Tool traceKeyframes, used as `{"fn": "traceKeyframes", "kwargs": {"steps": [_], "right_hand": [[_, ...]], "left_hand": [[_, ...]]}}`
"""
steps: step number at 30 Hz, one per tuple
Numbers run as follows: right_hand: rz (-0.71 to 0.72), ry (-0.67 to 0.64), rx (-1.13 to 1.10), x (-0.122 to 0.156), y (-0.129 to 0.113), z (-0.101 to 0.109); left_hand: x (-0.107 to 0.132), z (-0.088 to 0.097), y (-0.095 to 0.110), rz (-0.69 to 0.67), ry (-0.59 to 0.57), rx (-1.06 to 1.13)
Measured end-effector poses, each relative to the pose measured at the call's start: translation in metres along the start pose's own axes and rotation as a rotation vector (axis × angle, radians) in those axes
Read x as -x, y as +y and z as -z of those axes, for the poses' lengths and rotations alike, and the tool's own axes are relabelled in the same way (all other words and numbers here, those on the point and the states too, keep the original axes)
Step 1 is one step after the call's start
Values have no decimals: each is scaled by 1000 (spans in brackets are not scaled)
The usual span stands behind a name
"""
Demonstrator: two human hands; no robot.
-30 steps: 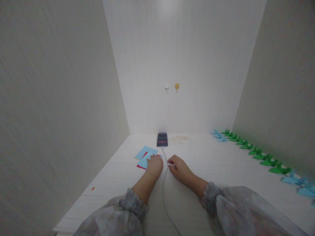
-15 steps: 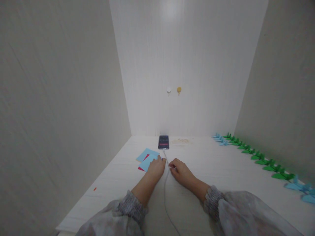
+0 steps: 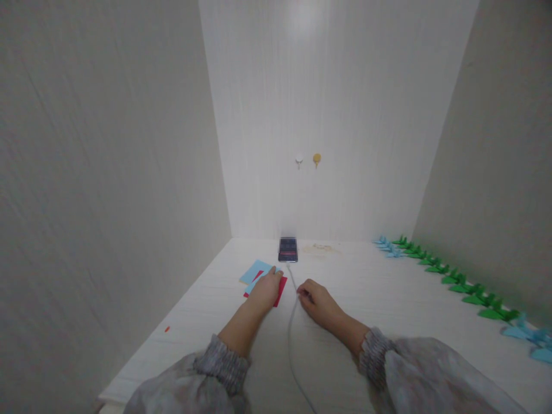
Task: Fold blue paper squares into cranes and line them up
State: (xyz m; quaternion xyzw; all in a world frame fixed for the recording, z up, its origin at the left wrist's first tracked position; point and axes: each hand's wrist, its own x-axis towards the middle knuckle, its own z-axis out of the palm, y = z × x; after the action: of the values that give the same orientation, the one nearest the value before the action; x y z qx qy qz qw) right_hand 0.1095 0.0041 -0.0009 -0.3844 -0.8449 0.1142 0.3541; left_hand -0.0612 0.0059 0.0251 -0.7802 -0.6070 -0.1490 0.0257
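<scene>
My left hand (image 3: 266,289) lies over a small pile of square paper sheets, its visible fingers stretched forward on them. A light blue sheet (image 3: 253,272) sticks out beyond the hand at the left. A red sheet (image 3: 280,292) shows along the hand's right side. My right hand (image 3: 316,300) rests on the table with fingers curled and thumb pressed against them, beside a white cable (image 3: 290,344). Whatever sits between those fingertips is hidden. The cable runs from the near edge up to a dark phone (image 3: 288,249) with a lit screen at the back wall.
Green folded paper pieces (image 3: 456,278) stand in a row along the right wall, with light blue ones (image 3: 524,330) at the near end and more at the far end. A small orange scrap (image 3: 167,329) lies at left. White (image 3: 299,159) and yellow (image 3: 317,158) hooks hang on the back wall.
My left hand has shifted a little left over the sheets, and red paper now shows to its right. My right hand stays nearly in place. The whole view has moved slightly.
</scene>
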Motion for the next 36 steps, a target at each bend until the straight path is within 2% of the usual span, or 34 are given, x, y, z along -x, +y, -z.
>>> {"fn": "traceKeyframes", "kwargs": {"steps": [4,7,11,13,15,16,18,20,22,25,29,32,36], "right_hand": [[-6,4,4,0,1,0],[1,4,4,0,2,-1],[-6,11,-24,1,2,0],[-11,23,-67,0,-1,2],[-20,47,-154,-1,-5,3],[-36,65,-224,-2,-7,4],[-100,92,-424,-5,-11,4],[-180,105,-655,-9,-14,4],[-232,120,-826,-11,-16,3],[-260,160,-905,-12,-14,2],[-264,156,-918,-9,-15,3],[-226,105,-967,-8,-19,6],[-197,29,-1030,-7,-26,8]], "left_hand": [[3,2,0,19,0,85],[3,2,-1,91,-20,93],[0,5,-4,219,18,95],[0,11,-4,278,76,93],[2,18,-1,327,240,156],[3,21,2,324,314,209],[6,25,12,231,385,331],[8,25,22,101,358,485],[9,20,31,-6,270,695],[7,11,38,-22,114,1011],[4,5,37,52,69,1346],[2,4,35,78,76,1417],[1,5,32,29,105,1358]]}}
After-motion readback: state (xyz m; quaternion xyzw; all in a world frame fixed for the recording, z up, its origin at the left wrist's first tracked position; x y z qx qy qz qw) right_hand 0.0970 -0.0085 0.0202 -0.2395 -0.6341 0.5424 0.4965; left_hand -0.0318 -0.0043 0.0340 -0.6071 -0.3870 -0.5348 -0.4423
